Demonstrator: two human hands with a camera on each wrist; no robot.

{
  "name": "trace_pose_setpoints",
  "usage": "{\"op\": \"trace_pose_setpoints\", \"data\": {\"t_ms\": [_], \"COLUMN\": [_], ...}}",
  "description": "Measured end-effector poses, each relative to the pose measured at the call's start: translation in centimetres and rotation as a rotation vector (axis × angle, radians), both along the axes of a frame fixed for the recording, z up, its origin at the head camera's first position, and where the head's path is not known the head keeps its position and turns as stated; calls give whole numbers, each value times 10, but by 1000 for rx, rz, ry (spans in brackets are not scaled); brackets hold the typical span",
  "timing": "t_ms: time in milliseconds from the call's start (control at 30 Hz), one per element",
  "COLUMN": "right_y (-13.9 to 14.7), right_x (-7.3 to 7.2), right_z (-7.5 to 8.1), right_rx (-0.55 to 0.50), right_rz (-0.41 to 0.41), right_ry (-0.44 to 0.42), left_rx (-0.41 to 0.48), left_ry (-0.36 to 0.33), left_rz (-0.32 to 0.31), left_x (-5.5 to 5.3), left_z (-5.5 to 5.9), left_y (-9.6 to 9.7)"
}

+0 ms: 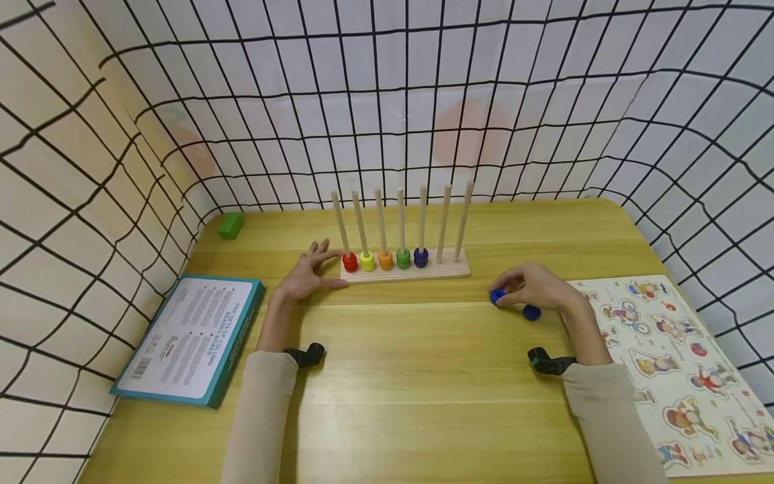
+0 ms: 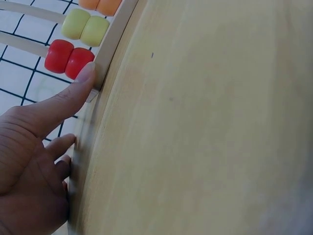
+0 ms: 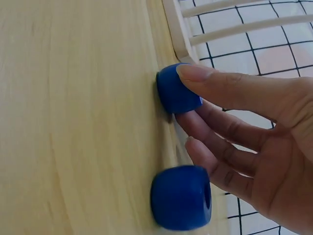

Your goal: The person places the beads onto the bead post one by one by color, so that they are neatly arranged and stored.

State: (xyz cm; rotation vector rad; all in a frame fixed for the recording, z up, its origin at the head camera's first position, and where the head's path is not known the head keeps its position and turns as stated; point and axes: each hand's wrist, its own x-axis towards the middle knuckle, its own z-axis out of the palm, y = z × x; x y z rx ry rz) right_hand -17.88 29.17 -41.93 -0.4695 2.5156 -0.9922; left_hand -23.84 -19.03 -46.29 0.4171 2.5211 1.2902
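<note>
A wooden peg stand point(image 1: 447, 270) with several upright dowels stands at the middle back of the table. From the left, its pegs carry red beads point(image 1: 349, 262), yellow beads point(image 1: 367, 261), orange beads point(image 1: 385, 261), green beads point(image 1: 403, 259) and dark purple-blue beads point(image 1: 420, 257); the two rightmost pegs are bare. My left hand point(image 1: 305, 274) holds the stand's left end, thumb at the front edge and index finger behind. Right of the stand, my right hand point(image 1: 538, 286) pinches a blue bead point(image 3: 178, 93) at the tabletop. A second blue bead point(image 3: 178, 198) lies close beside that hand.
A teal-edged box point(image 1: 187, 336) lies at the left. Behind it, near the back left corner, sits a green block point(image 1: 230, 226). A board with cartoon figures point(image 1: 683, 349) lies on the right, partly under the right forearm. White grid-patterned cloth point(image 1: 387, 101) surrounds the table.
</note>
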Motion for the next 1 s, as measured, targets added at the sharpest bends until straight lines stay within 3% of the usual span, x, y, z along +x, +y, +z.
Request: {"op": "trace_pose_setpoints", "data": {"t_ms": [200, 567, 800, 1000], "right_y": [-4, -7, -13, -26], "right_x": [-3, -1, -1, -12], "right_z": [16, 61, 92, 117], "right_rx": [27, -111, -132, -201], "right_rz": [-51, -88, -146, -143], "right_ry": [36, 185, 248, 385], "left_rx": [-1, 18, 15, 17], "left_ry": [6, 0, 8, -4], "left_rz": [-4, -11, -13, -10], "left_x": [-1, -1, -2, -1], "left_z": [-1, -2, -2, -1], "left_y": [0, 0, 1, 0]}}
